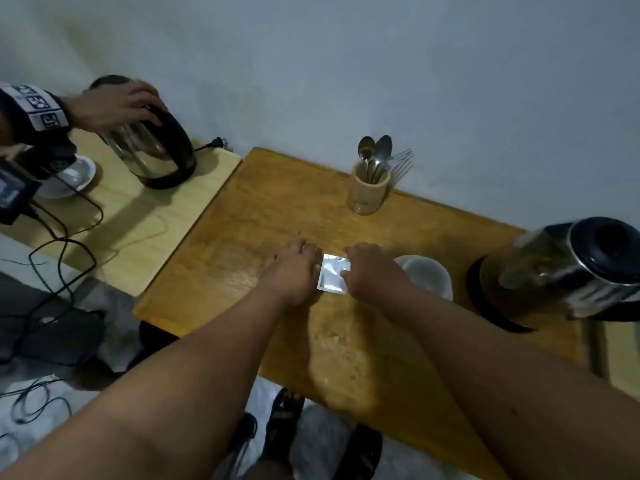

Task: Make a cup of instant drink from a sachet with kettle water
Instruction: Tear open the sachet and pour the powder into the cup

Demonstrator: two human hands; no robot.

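Note:
A small silvery sachet (330, 274) lies flat on the wooden table (263, 209). My left hand (294, 268) rests at its left edge and my right hand (370, 271) covers its right edge, fingers touching it. A white cup (427, 275) stands just right of my right hand. A steel kettle (568, 268) with a black lid sits on its black base at the far right of the table.
A wooden holder (370, 192) with spoons and forks stands at the back near the wall. On a lighter table at the left, another person's hand (117, 105) holds a second kettle (156, 147), beside a white cup and saucer (71, 176). Cables run across the floor at left.

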